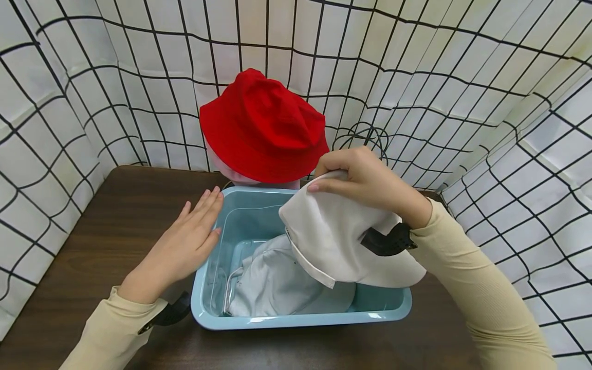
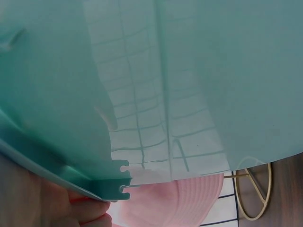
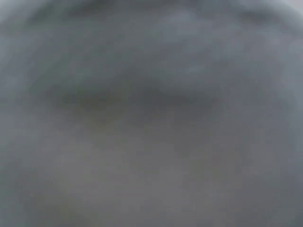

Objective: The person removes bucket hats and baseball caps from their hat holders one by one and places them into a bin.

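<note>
My right hand (image 1: 365,180) pinches a white cap (image 1: 324,226) by its top, thumb on the near side, and holds it up over the right half of a light blue plastic bin (image 1: 296,322). Beneath it, a pale grey-blue cap (image 1: 282,282) lies in the bin. My left hand (image 1: 185,244) is at the bin's left rim with its fingers straight. In the left wrist view, the bin's outer wall (image 2: 246,85) fills most of the picture, with fingers (image 2: 90,210) by its rim. The right wrist view is a grey blur.
Behind the bin, a red bucket hat (image 1: 263,128) sits over a pink hat (image 2: 175,201). A gold wire loop (image 2: 254,194) shows near it. Black wire grid panels (image 1: 194,82) enclose the dark wooden table (image 1: 134,205). Coiled black wire (image 1: 365,136) hangs at the back.
</note>
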A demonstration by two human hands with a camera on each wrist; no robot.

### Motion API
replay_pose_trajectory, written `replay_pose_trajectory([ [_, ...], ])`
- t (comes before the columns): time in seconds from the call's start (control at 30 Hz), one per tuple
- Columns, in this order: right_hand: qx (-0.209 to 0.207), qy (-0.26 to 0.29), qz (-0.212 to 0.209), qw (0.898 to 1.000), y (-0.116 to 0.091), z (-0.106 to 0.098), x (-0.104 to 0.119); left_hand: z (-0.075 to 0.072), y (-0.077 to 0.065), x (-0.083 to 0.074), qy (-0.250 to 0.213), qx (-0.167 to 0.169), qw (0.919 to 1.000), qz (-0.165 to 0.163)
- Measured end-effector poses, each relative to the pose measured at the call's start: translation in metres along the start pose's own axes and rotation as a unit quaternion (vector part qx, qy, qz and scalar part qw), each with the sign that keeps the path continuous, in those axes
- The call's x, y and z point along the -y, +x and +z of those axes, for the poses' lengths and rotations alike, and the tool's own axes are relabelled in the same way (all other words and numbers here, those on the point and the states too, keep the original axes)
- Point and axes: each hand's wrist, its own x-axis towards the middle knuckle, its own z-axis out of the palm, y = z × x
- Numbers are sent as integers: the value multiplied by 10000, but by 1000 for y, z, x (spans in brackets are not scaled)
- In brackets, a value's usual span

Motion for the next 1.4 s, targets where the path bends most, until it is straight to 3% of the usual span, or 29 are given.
replay_pose_trajectory([
  [0.53, 304, -83, -325, 9990, 5, 11, 16, 1, 0, 1, -19, 6, 10000, 28],
  [0.7, 490, -423, -421, 9970, 7, 21, 25, 0, 0, 1, -31, 37, 10000, -2],
  [1.0, 813, -887, -222, 9925, 10, 35, 38, 0, 0, 1, -61, 56, 10000, -25],
  [1.27, 1068, -926, -390, 9892, 15, 46, 44, 0, 0, 1, -43, 50, 10000, -27],
  [1.4, 1187, -627, -480, 9898, 18, 50, 44, 1, 0, 1, -66, 48, 10000, -25],
])
